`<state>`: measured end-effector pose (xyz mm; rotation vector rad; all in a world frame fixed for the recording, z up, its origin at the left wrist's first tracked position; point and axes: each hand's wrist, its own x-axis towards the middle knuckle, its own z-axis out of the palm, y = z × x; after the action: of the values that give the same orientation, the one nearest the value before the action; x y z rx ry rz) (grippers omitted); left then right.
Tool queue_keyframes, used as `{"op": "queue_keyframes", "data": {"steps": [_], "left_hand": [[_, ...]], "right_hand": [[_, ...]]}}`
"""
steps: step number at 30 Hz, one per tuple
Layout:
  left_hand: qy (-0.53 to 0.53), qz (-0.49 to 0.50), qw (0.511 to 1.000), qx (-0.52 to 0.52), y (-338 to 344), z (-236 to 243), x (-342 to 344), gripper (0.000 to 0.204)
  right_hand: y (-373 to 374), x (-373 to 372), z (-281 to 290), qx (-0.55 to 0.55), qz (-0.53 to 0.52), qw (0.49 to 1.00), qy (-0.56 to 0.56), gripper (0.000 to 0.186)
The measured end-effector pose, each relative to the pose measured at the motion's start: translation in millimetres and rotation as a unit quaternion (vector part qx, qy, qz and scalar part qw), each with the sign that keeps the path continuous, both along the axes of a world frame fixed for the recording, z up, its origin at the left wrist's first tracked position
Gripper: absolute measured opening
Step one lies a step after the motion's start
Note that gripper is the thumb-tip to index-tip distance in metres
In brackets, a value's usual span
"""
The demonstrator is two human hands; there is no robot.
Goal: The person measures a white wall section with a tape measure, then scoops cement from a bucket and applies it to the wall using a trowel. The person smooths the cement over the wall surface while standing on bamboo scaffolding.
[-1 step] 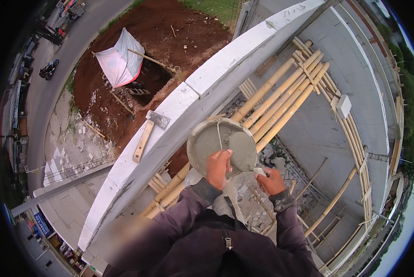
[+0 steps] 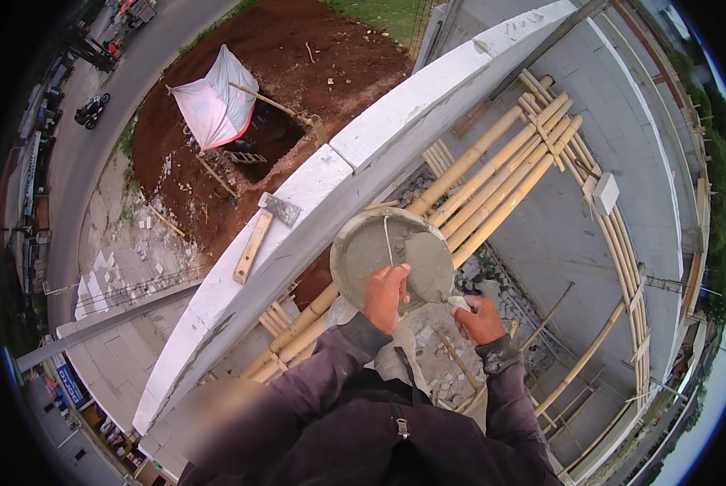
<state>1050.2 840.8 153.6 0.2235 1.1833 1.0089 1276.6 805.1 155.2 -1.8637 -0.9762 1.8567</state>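
Note:
A round bucket [image 2: 340,285] of wet grey mortar [image 2: 427,263] stands in front of me beside the wall, its surface heaped on the right side. My left hand [image 2: 385,298] is closed at the bucket's near rim, pinching a thin white rod or cord [image 2: 388,235] that crosses over the mortar. Whether this is the bucket's handle I cannot tell. At the near right rim, my right hand [image 2: 479,319] is closed around a small pale grey piece [image 2: 458,303], its kind unclear. A hammer-like tool [image 2: 254,243] with a wooden handle and flat metal head lies on the wall top, left of the bucket.
The white block wall [image 2: 387,130] curves diagonally past me. Bamboo poles [image 2: 500,182] run beside and below the bucket. A loose white block [image 2: 605,193] rests on poles at the right. Far below lie rubble [image 2: 440,356] and a dirt pit with a pale tarp [image 2: 215,97].
The whole view has shifted slightly. A motorcycle on the road below has moved a little farther up the picture. Both hands keep their grip and place at the bucket.

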Motion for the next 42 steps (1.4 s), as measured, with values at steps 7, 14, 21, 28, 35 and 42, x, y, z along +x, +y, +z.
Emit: {"op": "queue_keyframes", "data": {"steps": [7, 14, 21, 28, 35, 42], "left_hand": [[-0.022, 0.093, 0.995, -0.031, 21.3, -45.3, 16.6, 0.026], [0.014, 0.196, 0.975, -0.099, 31.4, -98.1, 27.2, 0.024], [0.051, 0.261, 0.953, -0.144, 41.6, -126.5, 32.7, 0.023], [0.061, 0.300, 0.940, -0.152, 59.8, -126.8, 43.4, 0.028], [0.083, 0.309, 0.938, -0.132, 80.9, -125.4, 60.6, 0.027], [0.073, 0.339, 0.928, -0.135, 126.8, -114.0, 91.5, 0.032]], "right_hand": [[148.6, 4.6, 23.9, 0.105, 0.217, 0.969, -0.063, 0.020], [337.0, -75.3, -28.4, 0.531, 0.451, 0.692, -0.190, 0.026], [414.4, -82.4, -95.4, 0.578, 0.523, 0.569, -0.262, 0.039], [444.9, -39.4, -109.4, 0.622, 0.460, 0.583, -0.247, 0.043], [471.1, -13.6, -121.3, 0.614, 0.457, 0.594, -0.247, 0.043], [481.2, 16.3, -120.3, 0.575, 0.420, 0.668, -0.216, 0.036]]}}
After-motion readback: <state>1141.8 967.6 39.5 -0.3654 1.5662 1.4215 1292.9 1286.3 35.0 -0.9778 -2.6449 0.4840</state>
